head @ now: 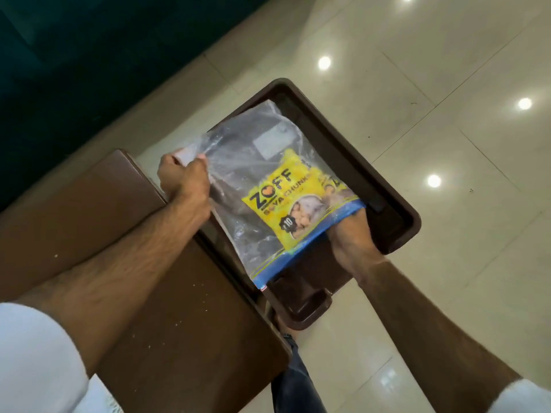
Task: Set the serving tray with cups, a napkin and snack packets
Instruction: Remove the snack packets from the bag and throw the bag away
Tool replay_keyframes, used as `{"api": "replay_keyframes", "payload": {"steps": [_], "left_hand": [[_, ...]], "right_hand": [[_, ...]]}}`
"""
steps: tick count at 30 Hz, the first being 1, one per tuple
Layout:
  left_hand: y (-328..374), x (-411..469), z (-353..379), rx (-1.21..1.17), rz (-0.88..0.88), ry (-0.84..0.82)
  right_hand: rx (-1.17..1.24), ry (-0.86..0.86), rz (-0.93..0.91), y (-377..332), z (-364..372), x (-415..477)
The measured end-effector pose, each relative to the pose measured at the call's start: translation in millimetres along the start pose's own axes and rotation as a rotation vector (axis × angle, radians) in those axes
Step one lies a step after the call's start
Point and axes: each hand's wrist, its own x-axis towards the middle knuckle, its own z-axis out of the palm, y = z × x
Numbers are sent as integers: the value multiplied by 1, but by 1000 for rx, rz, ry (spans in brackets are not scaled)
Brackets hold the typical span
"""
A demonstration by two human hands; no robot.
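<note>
A dark brown serving tray (387, 186) lies partly on a brown table, jutting out over the floor. Above it I hold a clear zip bag (238, 162) with a blue seal strip. My left hand (183, 177) pinches the bag's closed bottom corner. My right hand (348, 236) reaches in through the bag's open mouth, fingers hidden inside, at a yellow snack packet (295, 201) printed "ZOFF Soya Chunks". A pale flat item shows inside the bag near its far end. No cups or napkin are in view.
The brown table (89, 210) fills the lower left, with crumbs on its top. A dark teal sofa (74, 55) stands at the upper left. Glossy beige floor tiles (447, 114) spread to the right. My jeans leg (295, 374) shows below the tray.
</note>
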Motion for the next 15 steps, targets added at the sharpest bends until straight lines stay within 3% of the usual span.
{"api": "replay_keyframes", "payload": {"steps": [4,9,11,15], "left_hand": [[1,15,-15,1,72,54],[-2,33,-27,14,59,185],[-1,42,-37,30,22,193],[-6,41,-43,42,1,138]], "right_hand": [[-170,10,-62,8,-20,-25],[-205,-89,11,6,-47,-37],[-263,-24,14,0,-60,-35],[-405,281,-67,-6,-79,-29]]}}
